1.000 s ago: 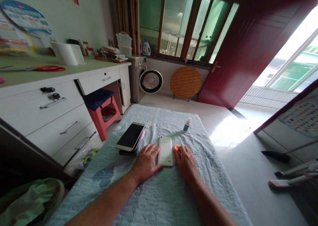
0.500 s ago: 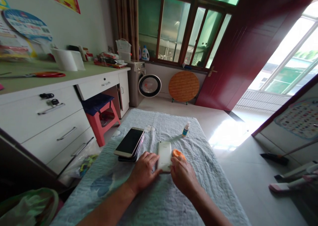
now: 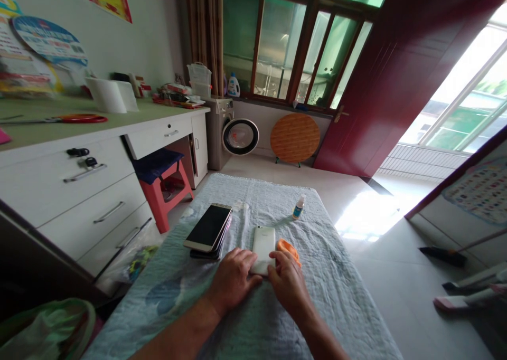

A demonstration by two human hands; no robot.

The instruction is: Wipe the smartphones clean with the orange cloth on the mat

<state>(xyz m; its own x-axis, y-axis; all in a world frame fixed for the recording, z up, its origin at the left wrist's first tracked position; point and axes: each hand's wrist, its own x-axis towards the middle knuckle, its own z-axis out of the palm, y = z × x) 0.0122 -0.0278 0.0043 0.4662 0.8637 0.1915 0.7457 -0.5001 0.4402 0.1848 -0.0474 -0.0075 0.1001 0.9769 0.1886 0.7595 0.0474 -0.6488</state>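
White phone (image 3: 264,239) is grasped at its lower edges by left hand (image 3: 233,276) and right hand (image 3: 289,280); orange cloth (image 3: 289,248) is seen beside the latter.

The right hand (image 3: 289,280) is hiding part of the orange cloth (image 3: 288,247). The left hand (image 3: 234,275) is covering a bit of the white phone (image 3: 264,244). The top phone (image 3: 209,227) is hiding most of the phones (image 3: 224,238) under it. The small bottle's (image 3: 298,208) words are looking too tiny. The left edge is cutting off the green bin (image 3: 91,318).

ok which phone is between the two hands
The white phone, lying alone, back up; the other phones are stacked off to its left.
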